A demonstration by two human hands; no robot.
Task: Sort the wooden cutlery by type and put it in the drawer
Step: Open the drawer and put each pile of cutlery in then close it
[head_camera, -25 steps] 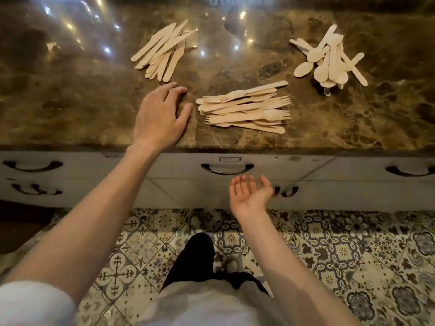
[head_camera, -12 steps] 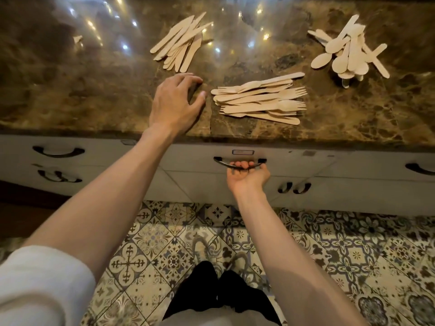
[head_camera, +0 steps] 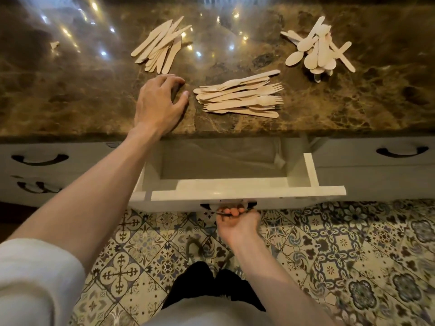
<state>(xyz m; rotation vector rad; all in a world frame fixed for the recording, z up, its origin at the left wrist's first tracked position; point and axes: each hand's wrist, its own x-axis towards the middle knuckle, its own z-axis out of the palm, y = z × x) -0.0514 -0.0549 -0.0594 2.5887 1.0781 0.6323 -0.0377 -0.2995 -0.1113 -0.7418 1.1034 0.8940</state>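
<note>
Three piles of wooden cutlery lie on the brown marble counter [head_camera: 70, 95]: knives [head_camera: 162, 47] at the back centre-left, forks [head_camera: 240, 96] in the middle near the front edge, spoons [head_camera: 317, 51] at the back right. Below the forks a white drawer [head_camera: 247, 192] stands pulled out, its inside bare except for a clear liner. My right hand [head_camera: 236, 223] grips the drawer's dark handle from underneath. My left hand [head_camera: 160, 102] rests on the counter just left of the forks, fingers apart and holding nothing.
Closed white drawers with dark handles sit to the left [head_camera: 40, 158] and right [head_camera: 399, 151] of the pulled-out one. A small pale scrap [head_camera: 54, 44] lies at the counter's far left. Patterned floor tiles [head_camera: 353, 255] and my legs are below.
My right hand rose to the middle drawer's handle, gripped it, and has pulled the drawer out toward me. My left hand stayed on the counter.
</note>
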